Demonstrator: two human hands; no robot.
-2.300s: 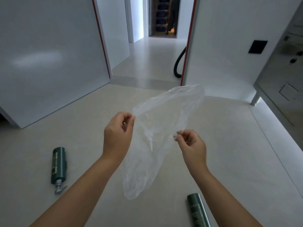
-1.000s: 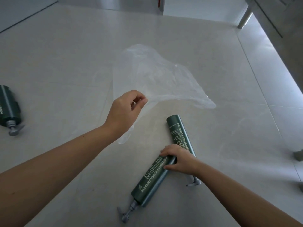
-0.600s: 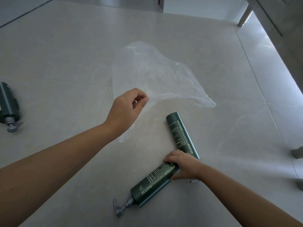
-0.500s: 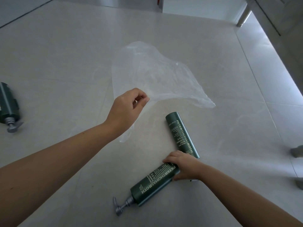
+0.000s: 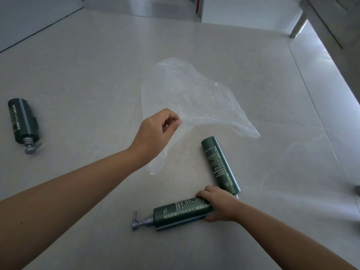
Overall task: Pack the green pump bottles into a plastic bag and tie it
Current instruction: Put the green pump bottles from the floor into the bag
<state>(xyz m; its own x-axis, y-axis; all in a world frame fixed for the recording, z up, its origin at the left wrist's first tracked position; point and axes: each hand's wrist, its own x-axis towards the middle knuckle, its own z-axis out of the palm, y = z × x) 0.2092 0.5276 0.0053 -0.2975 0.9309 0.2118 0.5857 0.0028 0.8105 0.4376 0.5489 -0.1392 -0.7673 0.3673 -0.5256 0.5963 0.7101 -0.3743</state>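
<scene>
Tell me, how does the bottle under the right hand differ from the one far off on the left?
The gripped bottle lies crosswise with its pump pointing left; the far-left bottle points its pump toward the camera. The right hand holds the first; nothing touches the second. Both are dark green with silver pumps, lying on the floor.

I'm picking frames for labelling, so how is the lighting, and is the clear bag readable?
Head view: dim, cool light overall, with a bright strip along the floor's right edge. The plastic bag in the left hand is faint against the pale floor, shown mostly by creases. Straight edges bow from the wide-angle lens. Print on the bottle under the right hand stays sharp.
</scene>
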